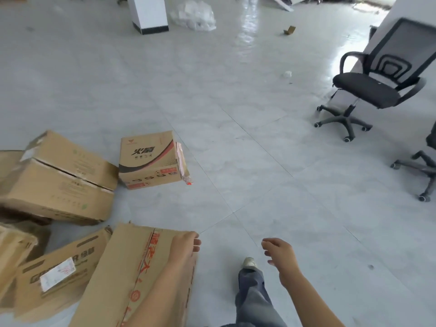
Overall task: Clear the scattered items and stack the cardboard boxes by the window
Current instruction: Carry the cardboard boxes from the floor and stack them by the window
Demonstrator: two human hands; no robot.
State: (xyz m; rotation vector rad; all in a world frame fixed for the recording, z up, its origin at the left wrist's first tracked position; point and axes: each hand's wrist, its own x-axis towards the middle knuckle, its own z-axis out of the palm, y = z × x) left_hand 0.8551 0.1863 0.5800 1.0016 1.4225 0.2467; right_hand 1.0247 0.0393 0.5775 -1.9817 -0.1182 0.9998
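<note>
Fingers (197,243) of the left hand (184,247) grip the corner of a red-lettered cardboard box (132,267); the right hand (280,254) hangs loosely curled, empty.

The flat cardboard box (122,267) is tan with red characters and a red line. The small box (147,159) bears black lettering and a black-and-red swoosh. The floor (236,102) is pale grey, faintly marbled. The chair (365,90) is black; the trousers (254,298) grey-blue.

Left hand (185,245) gripping box (141,267), right hand (279,252) relaxed
</note>
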